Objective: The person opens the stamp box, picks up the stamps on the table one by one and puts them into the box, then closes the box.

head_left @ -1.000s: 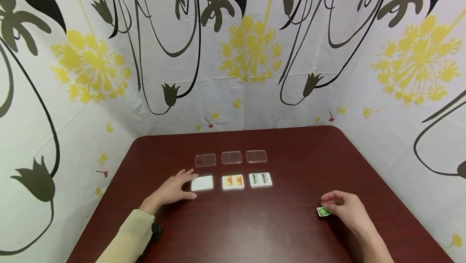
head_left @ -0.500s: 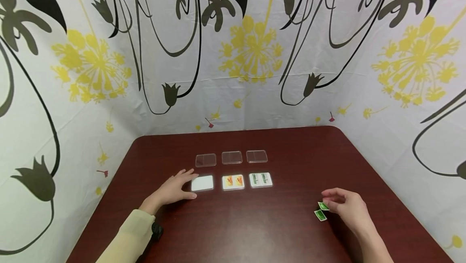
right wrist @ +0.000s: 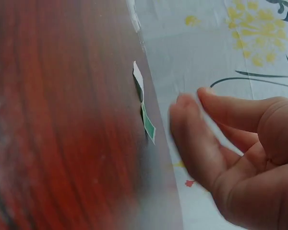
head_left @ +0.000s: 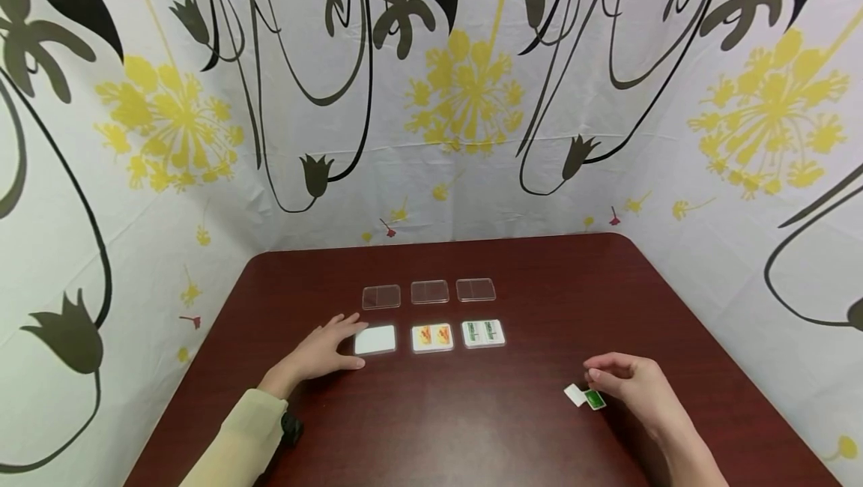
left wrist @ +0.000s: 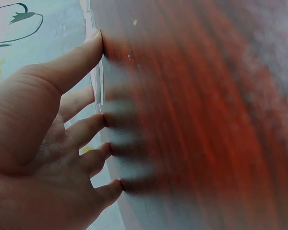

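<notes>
My left hand point(head_left: 323, 348) rests on the table with its fingers spread beside a shallow clear case with a blank white face point(head_left: 374, 339). Its fingertips press the wood in the left wrist view, and thumb and index lie by the case's edge. On the right, my right hand point(head_left: 640, 389) hovers with loosely bent fingers, nothing between them. Just left of its fingertips lie two small square cards, a white-faced card point(head_left: 575, 395) and a green card point(head_left: 595, 399), corners meeting. In the right wrist view, a gap separates the thumb and fingers from both cards.
Beside the white-faced case stand a case with two orange pictures point(head_left: 432, 338) and one with two green pictures point(head_left: 482, 333). Behind them is a row of transparent cases point(head_left: 429, 292). A floral cloth point(head_left: 431, 195) hangs around the dark red table point(head_left: 472, 427).
The two green cards were overlapped, then came apart. One now shows white and lies to the left of the other. My right hand has shifted slightly left; my left hand has stayed put.
</notes>
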The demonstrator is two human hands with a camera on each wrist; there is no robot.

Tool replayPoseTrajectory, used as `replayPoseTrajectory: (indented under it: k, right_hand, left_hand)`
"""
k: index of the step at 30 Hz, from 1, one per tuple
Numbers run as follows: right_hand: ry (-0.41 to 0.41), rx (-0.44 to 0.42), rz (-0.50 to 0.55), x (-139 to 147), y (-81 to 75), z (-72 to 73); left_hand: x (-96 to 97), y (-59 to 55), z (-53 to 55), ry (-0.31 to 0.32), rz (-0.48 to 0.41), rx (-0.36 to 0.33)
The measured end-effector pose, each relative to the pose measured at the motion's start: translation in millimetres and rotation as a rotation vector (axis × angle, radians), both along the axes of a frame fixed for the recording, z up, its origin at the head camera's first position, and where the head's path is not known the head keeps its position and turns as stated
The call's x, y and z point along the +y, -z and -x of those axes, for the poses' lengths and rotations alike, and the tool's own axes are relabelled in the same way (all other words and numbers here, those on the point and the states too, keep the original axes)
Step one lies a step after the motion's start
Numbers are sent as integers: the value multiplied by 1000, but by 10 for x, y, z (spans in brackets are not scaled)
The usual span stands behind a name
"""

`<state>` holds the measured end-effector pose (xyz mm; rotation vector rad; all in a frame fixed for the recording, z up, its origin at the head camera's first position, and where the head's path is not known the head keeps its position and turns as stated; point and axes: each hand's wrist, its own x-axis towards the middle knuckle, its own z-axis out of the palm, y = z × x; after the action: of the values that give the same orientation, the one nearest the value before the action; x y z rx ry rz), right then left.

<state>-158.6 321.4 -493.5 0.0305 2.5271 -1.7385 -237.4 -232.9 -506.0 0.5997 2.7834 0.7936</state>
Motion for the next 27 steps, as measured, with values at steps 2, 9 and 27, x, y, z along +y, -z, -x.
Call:
replayPoseTrajectory:
  k: [2,9,27]
  right_hand:
    - [2,1,-123,-20,-21,-1]
    - [-52,32,-515,-193,-80,-30]
    - [-80,120,-735,-468,-98,67]
  left_hand:
    - [-1,0,1,1,1,3]
    - [0,-14,-6,1,-4,-4]
    - [-1,0,-2,-5,-6,5]
